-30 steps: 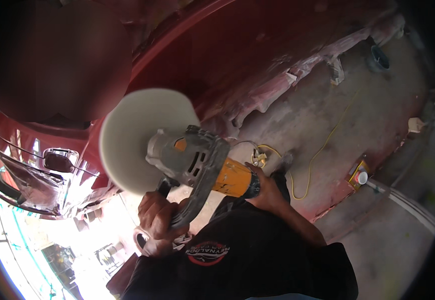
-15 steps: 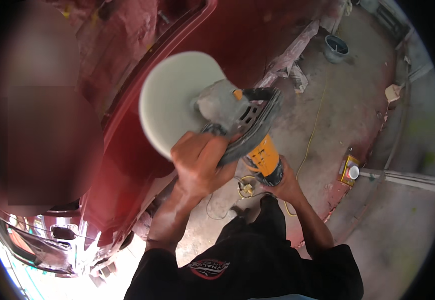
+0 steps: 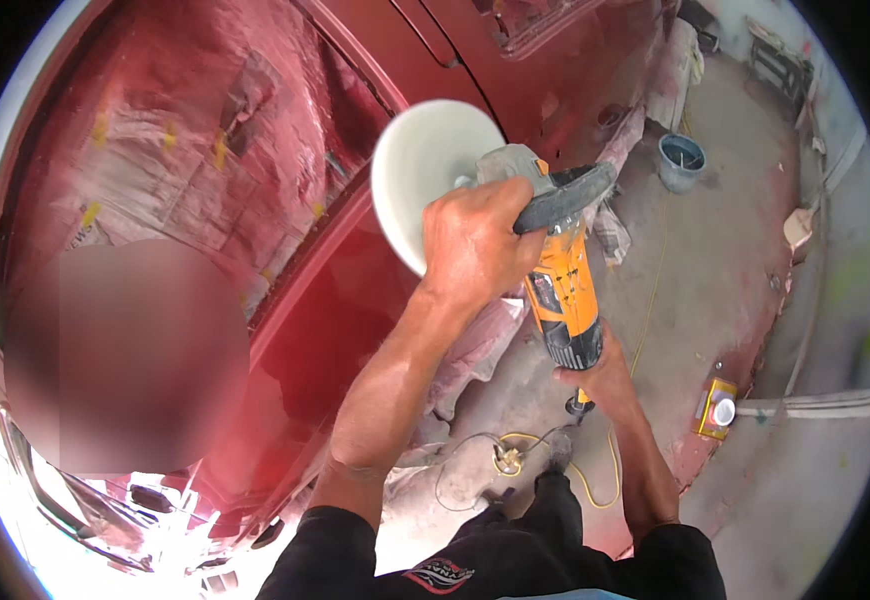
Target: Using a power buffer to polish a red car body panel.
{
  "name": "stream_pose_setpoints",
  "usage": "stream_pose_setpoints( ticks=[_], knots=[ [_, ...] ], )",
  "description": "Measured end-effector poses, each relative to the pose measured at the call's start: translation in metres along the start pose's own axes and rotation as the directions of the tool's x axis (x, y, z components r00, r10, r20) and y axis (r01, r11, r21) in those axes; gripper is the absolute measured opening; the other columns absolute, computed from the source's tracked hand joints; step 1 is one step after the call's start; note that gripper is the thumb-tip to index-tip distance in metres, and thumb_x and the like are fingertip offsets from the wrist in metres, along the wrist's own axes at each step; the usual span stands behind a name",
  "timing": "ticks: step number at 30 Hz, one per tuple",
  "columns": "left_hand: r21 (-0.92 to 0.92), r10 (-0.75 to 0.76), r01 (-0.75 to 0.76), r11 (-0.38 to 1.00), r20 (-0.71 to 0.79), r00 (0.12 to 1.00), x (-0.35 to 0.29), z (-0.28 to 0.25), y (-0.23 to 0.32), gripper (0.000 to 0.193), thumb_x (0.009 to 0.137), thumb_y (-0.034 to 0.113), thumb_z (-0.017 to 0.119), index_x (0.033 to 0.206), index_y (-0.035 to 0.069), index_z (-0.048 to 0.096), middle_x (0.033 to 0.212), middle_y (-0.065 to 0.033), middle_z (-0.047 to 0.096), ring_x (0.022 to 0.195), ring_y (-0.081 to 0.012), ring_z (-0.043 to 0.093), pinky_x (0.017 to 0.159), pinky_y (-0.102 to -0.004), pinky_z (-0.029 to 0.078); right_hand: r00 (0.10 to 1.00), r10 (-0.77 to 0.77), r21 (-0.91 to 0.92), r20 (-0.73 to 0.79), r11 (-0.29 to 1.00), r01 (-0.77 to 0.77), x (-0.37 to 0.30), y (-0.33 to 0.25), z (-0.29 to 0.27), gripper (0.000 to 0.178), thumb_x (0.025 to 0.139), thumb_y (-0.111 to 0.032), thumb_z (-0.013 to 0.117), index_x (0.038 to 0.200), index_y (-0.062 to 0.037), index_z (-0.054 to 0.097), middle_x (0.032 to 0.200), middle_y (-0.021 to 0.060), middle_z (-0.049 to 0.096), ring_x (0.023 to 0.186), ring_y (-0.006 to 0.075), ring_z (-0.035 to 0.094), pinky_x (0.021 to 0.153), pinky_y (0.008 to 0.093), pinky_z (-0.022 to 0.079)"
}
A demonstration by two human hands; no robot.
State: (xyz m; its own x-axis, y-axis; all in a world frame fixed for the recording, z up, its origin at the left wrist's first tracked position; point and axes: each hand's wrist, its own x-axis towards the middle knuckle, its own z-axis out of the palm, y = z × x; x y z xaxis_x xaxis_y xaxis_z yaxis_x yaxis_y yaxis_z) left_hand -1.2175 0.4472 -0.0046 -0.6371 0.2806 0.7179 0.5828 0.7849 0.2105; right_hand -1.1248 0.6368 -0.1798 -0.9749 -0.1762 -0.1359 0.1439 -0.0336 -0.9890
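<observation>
My left hand (image 3: 480, 235) is wrapped round the black front handle of an orange and grey power polisher (image 3: 569, 280). Near its dark rear end, my right hand (image 3: 600, 375) grips the tool's body from below and the right. A round white buffing pad (image 3: 423, 180) on the tool's head overlaps the glossy red car panel (image 3: 325, 330). Whether the pad touches the paint or hovers just off it, I cannot tell. Part of the tool's head is hidden behind my left hand.
Red-stained masking paper (image 3: 185, 170) covers the car's window opening. A yellow cord (image 3: 617, 470) and connector (image 3: 506, 459) lie on the concrete by my feet. Farther off stands a grey bucket (image 3: 681, 162). At right, a white cup (image 3: 722, 412) rests on a yellow box (image 3: 707, 425).
The polisher has shifted rightward in view, and its body has swung more upright. My view has turned, showing more of the papered window and car side. Both hands keep their grip.
</observation>
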Motion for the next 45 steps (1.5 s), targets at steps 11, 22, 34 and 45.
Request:
stream_pose_setpoints(
  ticks=[11, 22, 34, 45],
  knots=[
    [0.097, 0.002, -0.003, 0.995, 0.008, 1.0, 0.049, -0.011, -0.004, 0.021, 0.064, 0.014, 0.076, 0.077, 0.009, 0.061, 0.068, -0.0104, 0.064, 0.065, -0.0331, 0.066, 0.058, -0.044, 0.053, 0.999, -0.042, 0.072, 0.032, 0.997, 0.039, 0.038, -0.015, 0.014, 0.081, 0.058, 0.0, 0.091, 0.129, -0.0001, 0.051, 0.117, 0.0093, 0.066, 0.11, 0.0192, 0.063, 0.1, 0.0347, 0.047],
    [0.056, -0.094, 0.083, 0.995, 0.239, 0.967, -0.005, 0.039, 0.007, 0.019, 0.064, 0.011, 0.074, 0.075, 0.006, 0.058, 0.071, -0.0118, 0.065, 0.068, -0.0359, 0.065, 0.062, -0.046, 0.053, 0.991, 0.128, 0.148, 0.021, 0.98, -0.13, -0.007, 0.045, -0.007, 0.078, 0.057, 0.004, 0.088, 0.126, -0.0005, 0.053, 0.112, 0.0076, 0.067, 0.105, 0.019, 0.064, 0.096, 0.0354, 0.049],
    [0.179, -0.062, 0.059, 0.982, 0.013, 0.998, 0.089, -0.031, -0.002, 0.023, 0.064, 0.012, 0.078, 0.073, 0.007, 0.057, 0.067, -0.0137, 0.064, 0.065, -0.036, 0.066, 0.06, -0.045, 0.053, 0.986, -0.167, 0.146, 0.011, 0.976, 0.164, 0.061, -0.041, 0.025, 0.076, 0.061, 0.0, 0.088, 0.128, -0.0009, 0.052, 0.113, 0.0088, 0.067, 0.105, 0.0181, 0.063, 0.096, 0.0346, 0.05],
    [0.116, -0.041, 0.018, 0.993, 0.202, 0.978, 0.026, 0.034, 0.007, 0.019, 0.067, 0.007, 0.077, 0.072, 0.006, 0.058, 0.068, -0.0141, 0.064, 0.064, -0.0348, 0.064, 0.058, -0.0427, 0.051, 0.999, 0.025, 0.297, -0.025, 0.955, -0.016, 0.017, 0.05, 0.032, 0.078, 0.063, -0.002, 0.089, 0.131, -0.0029, 0.051, 0.115, 0.0095, 0.067, 0.108, 0.0215, 0.063, 0.099, 0.0351, 0.047]
  ],
)
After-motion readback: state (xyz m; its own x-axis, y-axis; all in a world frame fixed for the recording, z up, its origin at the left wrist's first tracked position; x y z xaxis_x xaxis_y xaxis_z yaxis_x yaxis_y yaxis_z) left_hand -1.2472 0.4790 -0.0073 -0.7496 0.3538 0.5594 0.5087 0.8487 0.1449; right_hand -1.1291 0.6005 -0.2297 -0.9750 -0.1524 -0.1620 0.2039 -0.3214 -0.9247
